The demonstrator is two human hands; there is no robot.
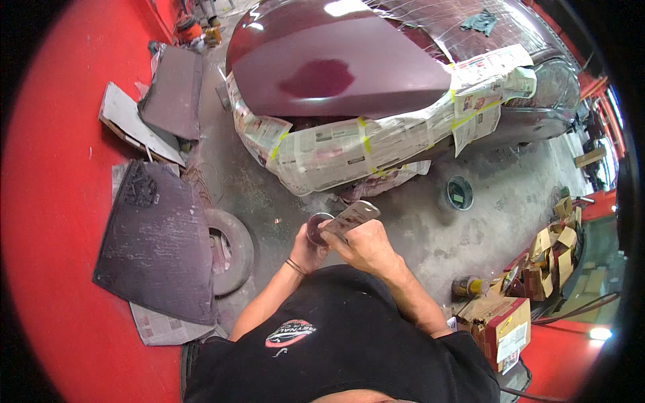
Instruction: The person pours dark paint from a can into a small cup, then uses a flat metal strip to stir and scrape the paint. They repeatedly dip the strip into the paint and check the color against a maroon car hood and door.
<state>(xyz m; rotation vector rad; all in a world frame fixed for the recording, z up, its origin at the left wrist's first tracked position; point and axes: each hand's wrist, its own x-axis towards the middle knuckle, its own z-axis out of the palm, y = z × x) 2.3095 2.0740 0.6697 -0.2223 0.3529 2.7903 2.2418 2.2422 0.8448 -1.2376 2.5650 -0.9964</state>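
Close in front of my body, my left hand point(304, 252) is closed around a small round cup point(314, 230) with something dark red inside. My right hand point(371, 247) grips a flat metal strip point(354, 215) with a rounded end and reddish-brown smears. The strip slants up and to the right, its lower part at the cup's rim; whether it dips inside I cannot tell. Beyond both hands stands a car with a maroon hood point(269, 77). A darker, glossy patch point(317, 78) marks the hood. Newspaper point(329, 156) held by yellow tape covers the front and side edges.
A dark bucket point(459, 193) stands on the concrete floor to the right. Nearer are a paint can point(469, 287) and cardboard boxes point(497, 319). Leftward, a tyre point(243, 252) and dark panels point(158, 248) lie by the red wall point(54, 201). A cloth point(479, 23) rests on the car.
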